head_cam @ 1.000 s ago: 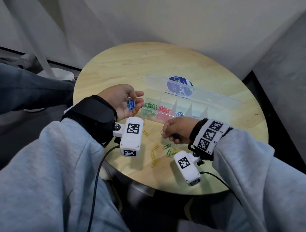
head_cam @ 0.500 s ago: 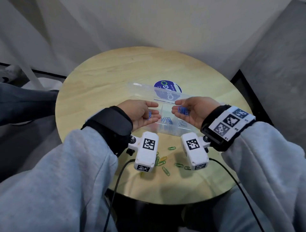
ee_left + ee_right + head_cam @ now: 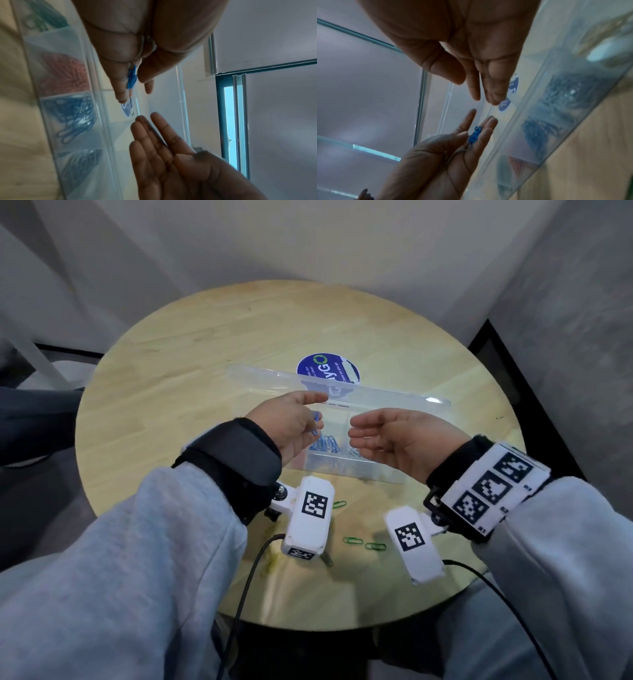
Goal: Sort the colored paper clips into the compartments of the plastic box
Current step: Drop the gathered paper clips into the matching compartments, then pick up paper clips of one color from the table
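Note:
The clear plastic box [image 3: 363, 474] lies open on the round table, its lid [image 3: 376, 398] tipped back. My left hand [image 3: 308, 419] hovers over the box and holds a few blue paper clips [image 3: 317, 422] between thumb and fingers [image 3: 132, 77] [image 3: 475, 134]. Facing it, my right hand [image 3: 363, 433] is open with straight fingers and an empty palm [image 3: 163, 155]. Below them one compartment holds blue clips [image 3: 323, 445] [image 3: 72, 115]. The neighbouring compartments hold silver clips [image 3: 354, 453], red clips [image 3: 65, 73] and green clips [image 3: 46, 16].
Loose green clips [image 3: 352, 540] [image 3: 339, 504] lie on the wooden table [image 3: 171, 405] between the box and its near edge. A round blue sticker [image 3: 325, 368] sits behind the lid. Walls stand close behind the table.
Both hands came up from the table to the box. Half a second ago the right palm carried blue clips; now it is empty. The left hand still holds its blue clips.

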The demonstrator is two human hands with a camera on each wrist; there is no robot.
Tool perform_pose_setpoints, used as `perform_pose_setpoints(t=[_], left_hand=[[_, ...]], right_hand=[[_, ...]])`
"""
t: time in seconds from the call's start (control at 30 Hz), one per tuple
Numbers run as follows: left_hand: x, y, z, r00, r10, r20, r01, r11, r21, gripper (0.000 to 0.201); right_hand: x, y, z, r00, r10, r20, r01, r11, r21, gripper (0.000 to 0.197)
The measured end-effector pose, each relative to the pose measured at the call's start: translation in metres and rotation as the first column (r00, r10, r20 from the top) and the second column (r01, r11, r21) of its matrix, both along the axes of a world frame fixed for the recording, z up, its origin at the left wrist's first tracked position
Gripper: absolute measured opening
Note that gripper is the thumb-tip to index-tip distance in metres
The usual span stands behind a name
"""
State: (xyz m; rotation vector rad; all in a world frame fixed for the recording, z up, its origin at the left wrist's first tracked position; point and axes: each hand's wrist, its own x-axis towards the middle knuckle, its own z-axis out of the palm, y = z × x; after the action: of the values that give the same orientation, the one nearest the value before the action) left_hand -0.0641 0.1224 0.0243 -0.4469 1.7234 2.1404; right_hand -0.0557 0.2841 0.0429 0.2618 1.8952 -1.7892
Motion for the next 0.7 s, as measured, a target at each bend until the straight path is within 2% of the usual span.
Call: perform_pose_setpoints(t=[0.13,0.23,0.3,0.37,0.43,0.5,0.53,0.6,0.7], left_hand=[[0.003,0.005,-0.003,0.999,-0.037,-0.030,0.036,0.999,-0.016,0.049],[0.006,0.002,0.002,0.995,-0.076,-0.060,0.070,0.993,-0.093,0.039],[0.009,-0.004,0.008,0.989,-0.106,-0.099,0.088,0.981,-0.175,0.033],[0.014,-0.013,0.013,0.980,-0.164,-0.116,0.121,0.941,-0.315,0.027],[0.021,-0.023,0.013,0.960,-0.266,-0.090,0.177,0.821,-0.542,0.023],[0.030,-0.031,0.009,0.927,-0.374,-0.007,0.250,0.633,-0.733,0.014],[0.035,-0.033,0.007,0.909,-0.412,0.057,0.292,0.535,-0.793,0.008],[0.045,-0.034,0.002,0.871,-0.453,0.189,0.370,0.354,-0.859,0.004],[0.055,-0.030,-0.006,0.800,-0.483,0.357,0.475,0.145,-0.868,0.014]], right_hand=[[0.013,0.020,-0.002,0.999,0.046,-0.021,-0.045,0.998,0.046,0.036],[0.025,0.034,-0.010,0.992,0.120,-0.045,-0.114,0.986,0.123,0.031],[0.031,0.040,-0.016,0.970,0.239,-0.039,-0.218,0.934,0.284,0.028],[0.032,0.040,-0.020,0.933,0.360,-0.010,-0.317,0.833,0.454,0.025],[0.034,0.037,-0.022,0.902,0.431,0.019,-0.364,0.736,0.571,0.019],[0.036,0.031,-0.026,0.863,0.501,0.061,-0.406,0.617,0.674,0.011],[0.038,0.028,-0.028,0.834,0.544,0.089,-0.425,0.532,0.732,0.008],[0.042,0.026,-0.033,0.772,0.617,0.149,-0.442,0.354,0.824,0.009],[0.045,0.026,-0.036,0.735,0.640,0.225,-0.465,0.234,0.854,0.010]])
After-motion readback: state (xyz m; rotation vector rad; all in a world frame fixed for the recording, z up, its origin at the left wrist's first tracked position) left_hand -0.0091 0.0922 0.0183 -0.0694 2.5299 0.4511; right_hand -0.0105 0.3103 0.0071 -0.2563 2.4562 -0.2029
